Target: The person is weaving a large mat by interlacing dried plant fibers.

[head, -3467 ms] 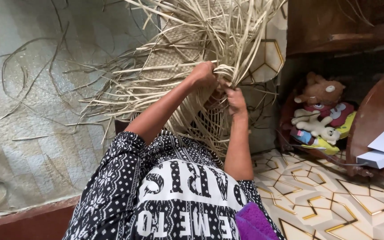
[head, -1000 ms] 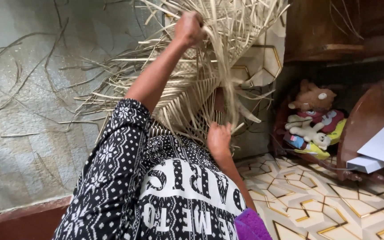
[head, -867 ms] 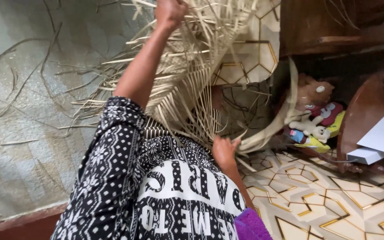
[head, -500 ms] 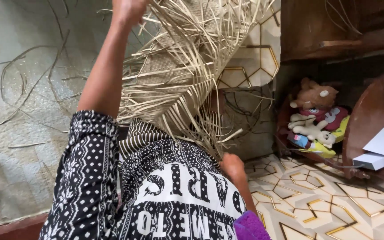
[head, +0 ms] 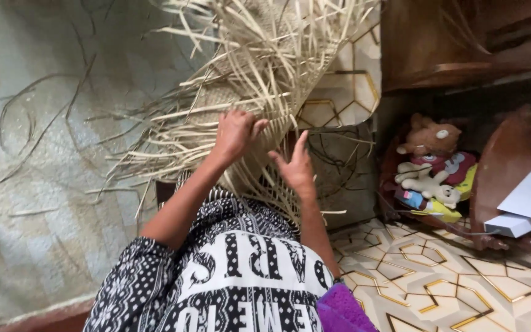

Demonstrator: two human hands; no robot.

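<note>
A half-woven piece of pale straw (head: 259, 80) stands in front of me, with many loose strands fanning out to the left and top. My left hand (head: 238, 132) lies on the woven part, fingers curled over a few strands. My right hand (head: 294, 167) hovers just to its right with fingers spread, its fingertips close to the hanging strands and holding nothing. My black-and-white patterned dress (head: 235, 276) fills the bottom of the view.
A grey-green mat (head: 38, 184) with loose straw strands covers the left. A dark bag (head: 342, 172) sits behind the weave. At the right are a stuffed toy (head: 428, 163) in a brown bowl, white papers (head: 530, 200), dark wooden furniture (head: 462, 43) and a patterned tile floor (head: 437, 276).
My left hand, which was raised high pulling a strand upward, has come down onto the weave. My right hand has risen from near my lap to beside it.
</note>
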